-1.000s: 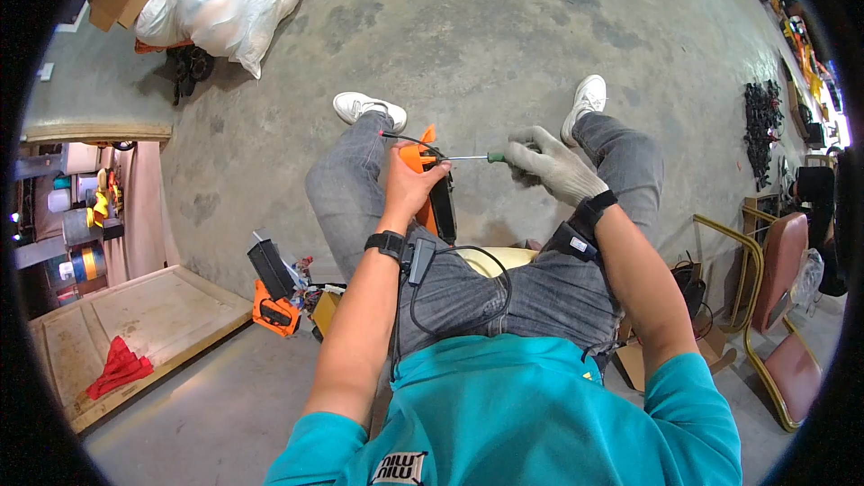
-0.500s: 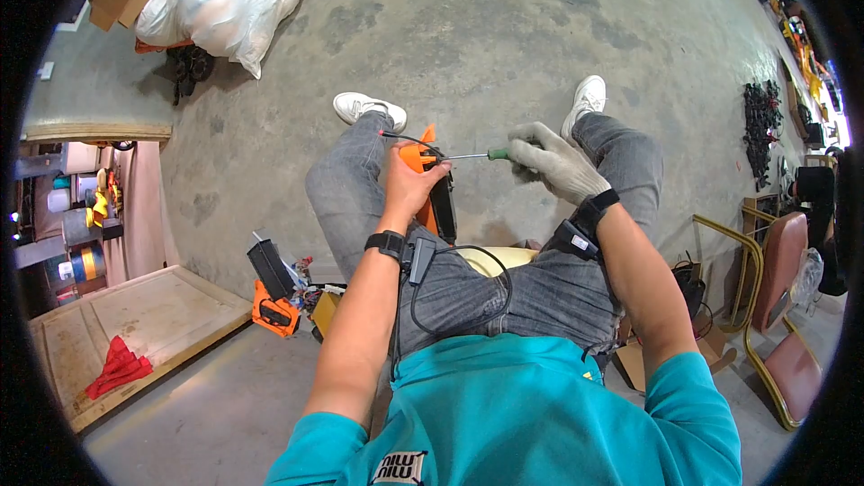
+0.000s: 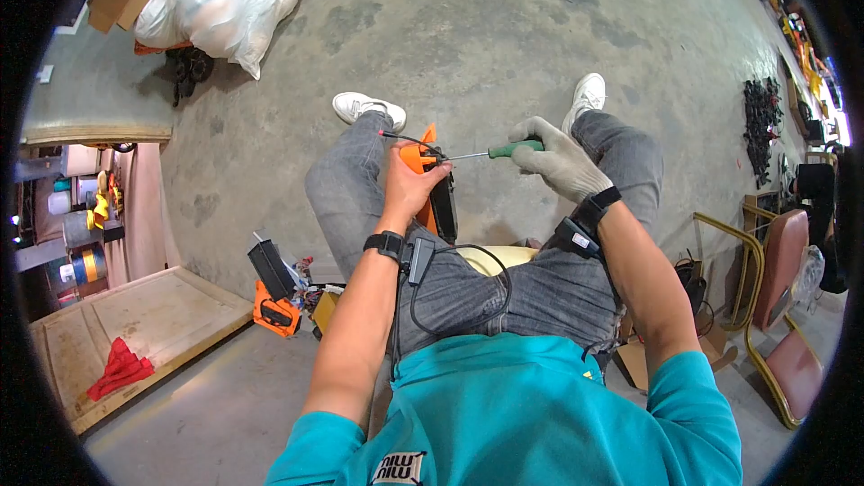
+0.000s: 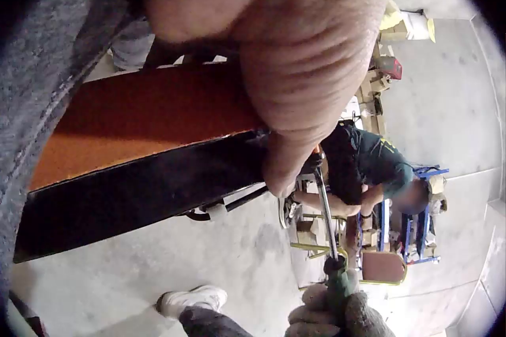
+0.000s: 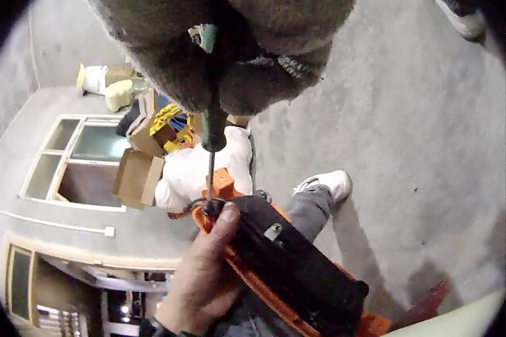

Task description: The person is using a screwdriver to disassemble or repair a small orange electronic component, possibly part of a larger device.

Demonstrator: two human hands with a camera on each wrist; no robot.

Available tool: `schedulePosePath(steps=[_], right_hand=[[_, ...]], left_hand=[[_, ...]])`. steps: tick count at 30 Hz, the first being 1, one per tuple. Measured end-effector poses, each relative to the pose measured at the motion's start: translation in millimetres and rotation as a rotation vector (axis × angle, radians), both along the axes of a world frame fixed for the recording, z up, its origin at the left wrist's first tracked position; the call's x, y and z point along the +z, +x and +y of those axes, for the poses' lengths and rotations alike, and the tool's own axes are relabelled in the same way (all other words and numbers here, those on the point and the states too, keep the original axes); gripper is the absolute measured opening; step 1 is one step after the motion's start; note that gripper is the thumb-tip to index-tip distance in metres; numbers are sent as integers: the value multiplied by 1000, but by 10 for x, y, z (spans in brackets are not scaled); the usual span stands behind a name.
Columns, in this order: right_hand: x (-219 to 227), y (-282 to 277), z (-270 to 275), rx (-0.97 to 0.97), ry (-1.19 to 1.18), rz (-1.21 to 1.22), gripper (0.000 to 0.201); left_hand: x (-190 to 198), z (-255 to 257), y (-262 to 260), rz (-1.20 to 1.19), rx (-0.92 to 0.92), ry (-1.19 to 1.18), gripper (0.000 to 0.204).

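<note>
An orange and black device (image 3: 436, 207) stands between the knees, its top gripped by the bare left hand (image 3: 413, 182). The right hand (image 3: 562, 166), in a grey knit glove, holds a screwdriver by its green handle (image 3: 515, 148). The thin metal shaft (image 5: 211, 171) reaches to the device's top end beside the left thumb (image 5: 226, 222). In the left wrist view the orange side (image 4: 158, 112) and black side of the device run below the left hand (image 4: 292, 52). A short black cable (image 3: 407, 138) sticks out at the top. The screw under the tip cannot be made out.
White bags (image 3: 225, 4) and cardboard boxes lie at the back left. Another orange and black device (image 3: 274, 309) is on the floor by the left leg. A wooden panel (image 3: 171, 306) holds a red cloth. Chairs (image 3: 781, 270) stand at right. Another person (image 4: 378, 165) appears in the left wrist view.
The gloved fingers have shifted on the screwdriver, and more of its green handle shows, tilted up to the right. The left hand and device have stayed put.
</note>
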State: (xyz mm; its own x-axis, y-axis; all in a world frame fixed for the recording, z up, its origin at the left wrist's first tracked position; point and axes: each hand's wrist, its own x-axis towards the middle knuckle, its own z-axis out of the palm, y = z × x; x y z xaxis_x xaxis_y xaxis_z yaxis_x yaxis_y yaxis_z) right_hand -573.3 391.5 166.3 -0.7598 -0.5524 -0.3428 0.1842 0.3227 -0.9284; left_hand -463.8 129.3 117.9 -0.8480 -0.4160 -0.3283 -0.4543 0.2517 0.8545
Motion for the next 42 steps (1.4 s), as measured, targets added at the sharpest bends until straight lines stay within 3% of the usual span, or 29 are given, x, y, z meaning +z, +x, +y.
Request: schedulePosePath(steps=[3,6,10,15,19,22,24,28,36,40,42], right_hand=[[229,6,-21,43,128,-194,44],[136,-68,44,115,150,-354,45],[270,-50,14,95,207,-225,45],[64,33,3,2,20,-7,38],[91,33,-2,-8,43,-2,42],[59,-18,11,-18,115,-138,41],[75,-84,58,80,170,-364,44],[181,-59,24,87,214,-300,44],[56,2,21,-1,16,-25,36],[57,44,-20,-61,26,-47,38],[49,-55,17,44,155,-299,43]], left_hand=[[-93,-24,-8,21,18,12,72],[-62,-13,8,28,23,9,71],[-9,4,3,26,22,27,71],[-56,-25,3,-4,26,65,72],[-40,1,-2,1,22,10,72],[14,20,-7,-3,22,-17,71],[31,26,-2,-3,31,46,73],[24,25,-3,9,23,46,73],[36,14,8,-11,23,43,75],[-20,-4,2,-22,22,31,76],[-31,-3,10,-10,6,6,75]])
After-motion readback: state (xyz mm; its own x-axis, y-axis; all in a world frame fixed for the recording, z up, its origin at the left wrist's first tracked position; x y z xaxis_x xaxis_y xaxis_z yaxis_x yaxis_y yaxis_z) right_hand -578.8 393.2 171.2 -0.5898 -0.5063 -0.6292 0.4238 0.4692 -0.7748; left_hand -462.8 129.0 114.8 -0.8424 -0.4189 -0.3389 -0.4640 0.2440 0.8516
